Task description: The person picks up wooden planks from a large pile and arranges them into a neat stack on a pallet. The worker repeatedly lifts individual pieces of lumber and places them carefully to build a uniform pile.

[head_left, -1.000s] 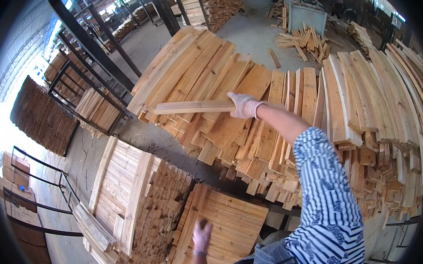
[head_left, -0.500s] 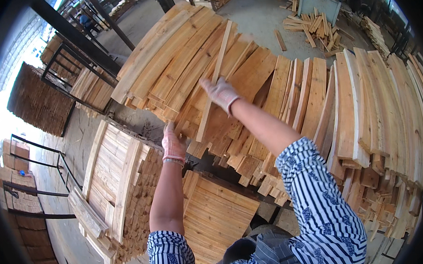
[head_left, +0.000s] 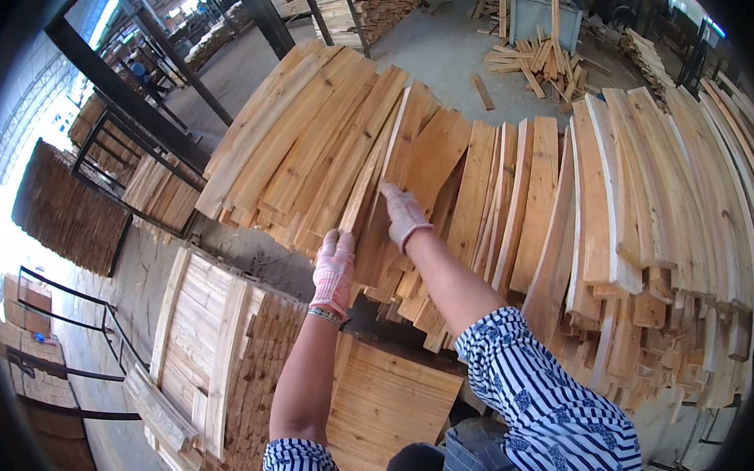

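A narrow wooden strip [head_left: 369,178] lies slanted among the boards on top of a broad stack of planks [head_left: 303,128]. My left hand [head_left: 334,270], in a pale pink-and-white glove, is closed at the strip's near end, fingers together over the board ends; its thumb is mostly hidden. To the right, my gloved right hand [head_left: 406,215] rests with fingers stretched out and its edge beside the strip, touching the boards. A wide brown board [head_left: 442,151] lies just beyond that hand. More planks [head_left: 544,175] fan out side by side to the right.
A banded block of stacked boards [head_left: 220,337] stands at lower left, with a boarded wooden panel [head_left: 393,388] near my body. Black metal frames [head_left: 82,294] rise at the left. Offcuts [head_left: 547,64] lie heaped by a grey bin [head_left: 544,13] at the back.
The narrow strip, earlier slanting loosely over the boards, now lies in line with them. My left hand has moved right to its near end; my right hand has come lower and nearer me.
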Demonstrator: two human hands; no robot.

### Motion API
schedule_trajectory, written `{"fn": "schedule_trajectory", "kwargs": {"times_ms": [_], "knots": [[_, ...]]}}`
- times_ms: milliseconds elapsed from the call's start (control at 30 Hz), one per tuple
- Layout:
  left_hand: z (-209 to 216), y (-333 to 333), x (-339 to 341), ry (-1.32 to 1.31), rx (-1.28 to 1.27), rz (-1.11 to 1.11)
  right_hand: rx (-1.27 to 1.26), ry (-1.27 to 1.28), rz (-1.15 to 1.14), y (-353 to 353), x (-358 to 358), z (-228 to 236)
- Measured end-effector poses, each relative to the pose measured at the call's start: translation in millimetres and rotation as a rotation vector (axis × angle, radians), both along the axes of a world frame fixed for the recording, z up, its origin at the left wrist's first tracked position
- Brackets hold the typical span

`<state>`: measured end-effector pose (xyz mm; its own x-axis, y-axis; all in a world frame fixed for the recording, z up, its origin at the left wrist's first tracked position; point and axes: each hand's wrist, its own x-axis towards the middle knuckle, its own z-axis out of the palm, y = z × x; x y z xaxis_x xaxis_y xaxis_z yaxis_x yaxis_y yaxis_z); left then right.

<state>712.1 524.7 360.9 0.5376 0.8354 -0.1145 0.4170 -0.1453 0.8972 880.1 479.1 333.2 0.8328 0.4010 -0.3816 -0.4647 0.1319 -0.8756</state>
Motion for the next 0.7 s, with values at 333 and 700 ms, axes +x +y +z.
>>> {"fn": "schedule_trajectory", "kwargs": {"times_ms": [333, 700], "knots": [[163, -76, -82, 0.713, 0.033, -0.639, 0.515, 0.523, 0.442, -154, -133, 2], [-21, -149, -111, -0.002, -0.608, -0.232, 0.092, 0.363, 0.640, -258, -200, -47]]}}
